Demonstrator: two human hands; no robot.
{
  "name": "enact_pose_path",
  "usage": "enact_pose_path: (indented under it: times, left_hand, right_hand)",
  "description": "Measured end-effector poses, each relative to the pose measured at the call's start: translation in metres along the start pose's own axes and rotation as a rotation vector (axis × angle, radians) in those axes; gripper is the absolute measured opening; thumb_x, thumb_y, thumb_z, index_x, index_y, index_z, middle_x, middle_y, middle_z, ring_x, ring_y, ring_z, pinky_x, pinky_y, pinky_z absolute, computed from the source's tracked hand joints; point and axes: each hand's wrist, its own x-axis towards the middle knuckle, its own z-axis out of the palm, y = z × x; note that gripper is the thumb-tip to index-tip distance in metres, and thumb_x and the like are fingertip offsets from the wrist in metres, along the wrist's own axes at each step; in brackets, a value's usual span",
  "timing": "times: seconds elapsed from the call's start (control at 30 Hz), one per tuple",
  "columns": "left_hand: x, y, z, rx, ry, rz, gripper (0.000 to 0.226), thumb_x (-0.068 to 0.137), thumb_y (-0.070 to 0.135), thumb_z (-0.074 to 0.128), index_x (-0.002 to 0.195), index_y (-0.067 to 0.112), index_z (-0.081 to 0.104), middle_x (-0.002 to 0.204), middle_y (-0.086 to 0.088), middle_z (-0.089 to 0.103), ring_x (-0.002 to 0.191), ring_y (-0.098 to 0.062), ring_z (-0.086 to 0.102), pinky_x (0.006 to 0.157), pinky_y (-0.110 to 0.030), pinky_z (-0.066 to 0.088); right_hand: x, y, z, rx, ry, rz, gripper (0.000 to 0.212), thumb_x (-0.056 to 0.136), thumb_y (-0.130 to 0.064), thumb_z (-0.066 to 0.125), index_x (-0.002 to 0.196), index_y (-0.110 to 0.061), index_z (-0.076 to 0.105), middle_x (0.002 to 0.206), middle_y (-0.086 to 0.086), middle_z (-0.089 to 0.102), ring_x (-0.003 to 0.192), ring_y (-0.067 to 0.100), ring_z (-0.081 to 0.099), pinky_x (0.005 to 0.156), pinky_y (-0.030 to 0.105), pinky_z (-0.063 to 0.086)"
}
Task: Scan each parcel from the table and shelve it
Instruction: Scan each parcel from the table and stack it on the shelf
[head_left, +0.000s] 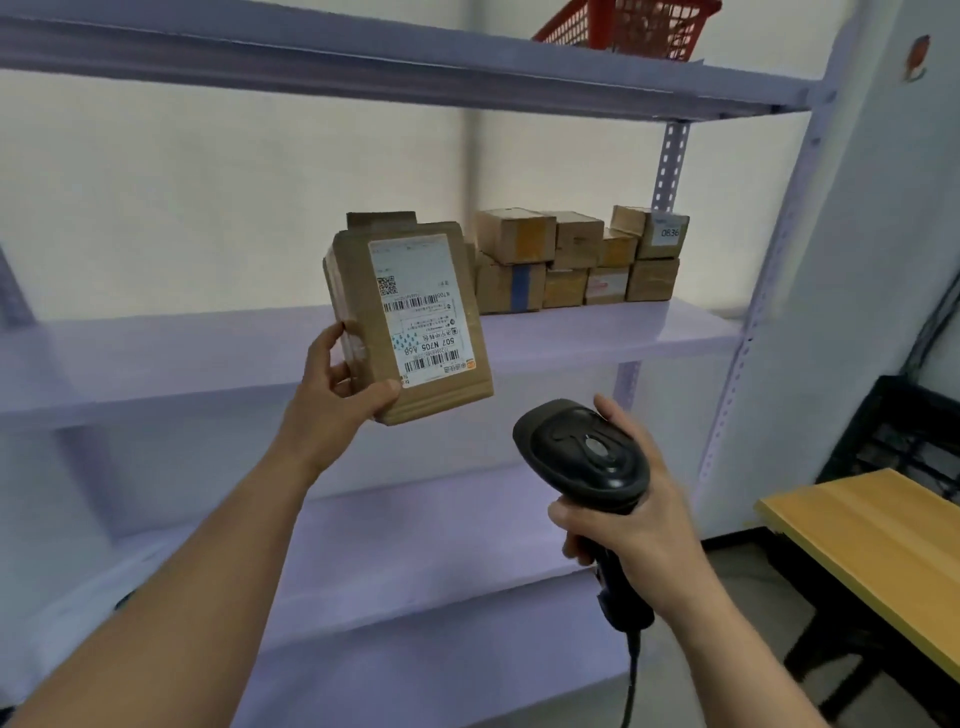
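Note:
A brown cardboard parcel (358, 312) with a white shipping label, printed upside down, is held up in front of the shelving. My left hand (332, 400) grips its lower left corner, thumb on the front face. My right hand (639, 514) holds a black barcode scanner (587, 457) by its handle, below and to the right of the parcel, with its head tilted up toward the label. The middle shelf board (597, 332) stands just behind the parcel.
Several small brown boxes (576, 260) are stacked in two rows at the right end of the middle shelf. A red basket (634, 26) sits on the top shelf. A yellow-topped table (878, 540) stands at the lower right, by a white wall.

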Motion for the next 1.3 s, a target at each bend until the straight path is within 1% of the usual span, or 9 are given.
enact_pose_path:
  times: [0.17, 0.27, 0.4, 0.5, 0.63, 0.73, 0.87, 0.97, 1.3]
  left_hand:
    - [0.029, -0.004, -0.053, 0.027, 0.070, -0.071, 0.100, 0.053, 0.051, 0.071, 0.143, 0.042, 0.029, 0.119, -0.002, 0.063, 0.106, -0.016, 0.062, 0.097, -0.044, 0.050]
    - [0.050, -0.010, -0.085, 0.048, 0.093, -0.118, 0.099, 0.052, 0.055, 0.068, 0.142, 0.042, 0.031, 0.112, 0.000, 0.066, 0.102, -0.017, 0.064, 0.096, -0.047, 0.050]
    - [0.082, -0.020, -0.122, 0.053, 0.142, -0.152, 0.078, 0.059, 0.053, 0.061, 0.133, 0.043, 0.039, 0.111, 0.000, 0.067, 0.096, -0.019, 0.066, 0.089, -0.047, 0.054]
    - [0.110, -0.028, -0.144, 0.101, 0.150, -0.180, 0.080, 0.064, 0.058, 0.054, 0.140, 0.040, 0.036, 0.109, 0.002, 0.066, 0.096, -0.022, 0.066, 0.088, -0.047, 0.054]
    - [0.147, -0.045, -0.161, 0.272, 0.195, -0.190, 0.066, 0.089, 0.057, 0.043, 0.150, 0.038, 0.024, 0.146, -0.004, 0.045, 0.129, -0.030, 0.045, 0.106, -0.040, 0.036]
    - [0.166, -0.050, -0.160, 0.338, 0.198, -0.091, 0.054, 0.100, 0.047, 0.035, 0.150, 0.039, 0.017, 0.148, -0.005, 0.043, 0.131, -0.030, 0.043, 0.102, -0.037, 0.034]
    - [0.182, -0.059, -0.158, 0.416, 0.078, 0.001, 0.058, 0.089, 0.052, 0.056, 0.141, 0.036, 0.036, 0.138, -0.001, 0.050, 0.118, -0.023, 0.050, 0.096, -0.035, 0.041]
    - [0.197, -0.067, -0.161, 0.417, -0.003, 0.021, 0.064, 0.082, 0.043, 0.071, 0.136, 0.034, 0.040, 0.132, 0.002, 0.051, 0.107, -0.018, 0.050, 0.087, -0.031, 0.041]
    - [0.256, -0.076, -0.155, 0.419, -0.026, 0.017, 0.063, 0.084, 0.038, 0.069, 0.139, 0.028, 0.039, 0.133, -0.004, 0.052, 0.115, -0.024, 0.051, 0.097, -0.039, 0.044]
  right_hand:
    - [0.042, -0.009, 0.056, 0.028, -0.039, -0.052, 0.093, 0.067, 0.005, 0.082, 0.128, -0.055, 0.044, 0.111, 0.013, 0.065, 0.053, 0.029, 0.063, 0.051, 0.032, 0.053]
    - [0.070, -0.013, 0.096, 0.014, -0.091, -0.071, 0.092, 0.073, 0.011, 0.075, 0.132, -0.051, 0.041, 0.117, 0.009, 0.063, 0.054, 0.027, 0.063, 0.052, 0.032, 0.055]
    - [0.101, -0.010, 0.140, -0.002, -0.129, -0.080, 0.091, 0.074, 0.011, 0.074, 0.131, -0.052, 0.041, 0.118, 0.004, 0.062, 0.055, 0.027, 0.064, 0.053, 0.033, 0.056]
    - [0.123, -0.006, 0.166, -0.015, -0.142, -0.075, 0.090, 0.074, 0.011, 0.074, 0.130, -0.052, 0.041, 0.117, 0.002, 0.061, 0.056, 0.027, 0.064, 0.054, 0.035, 0.057]
    - [0.149, -0.001, 0.192, -0.023, -0.141, -0.076, 0.092, 0.074, 0.011, 0.074, 0.135, -0.048, 0.040, 0.117, 0.006, 0.061, 0.056, 0.027, 0.064, 0.053, 0.032, 0.056]
    - [0.164, 0.004, 0.203, -0.019, -0.114, -0.075, 0.091, 0.074, 0.012, 0.074, 0.136, -0.047, 0.041, 0.116, 0.005, 0.061, 0.055, 0.027, 0.064, 0.053, 0.030, 0.055]
    - [0.179, 0.010, 0.212, -0.038, -0.076, -0.068, 0.090, 0.074, 0.012, 0.073, 0.130, -0.051, 0.041, 0.116, 0.004, 0.061, 0.056, 0.026, 0.064, 0.054, 0.029, 0.055]
    - [0.188, 0.016, 0.217, -0.044, -0.049, -0.060, 0.091, 0.074, 0.013, 0.073, 0.131, -0.050, 0.042, 0.117, 0.003, 0.060, 0.057, 0.026, 0.065, 0.054, 0.028, 0.055]
    - [0.212, 0.028, 0.231, -0.021, 0.001, -0.045, 0.092, 0.073, 0.014, 0.073, 0.133, -0.050, 0.044, 0.121, 0.006, 0.058, 0.056, 0.027, 0.063, 0.054, 0.029, 0.054]
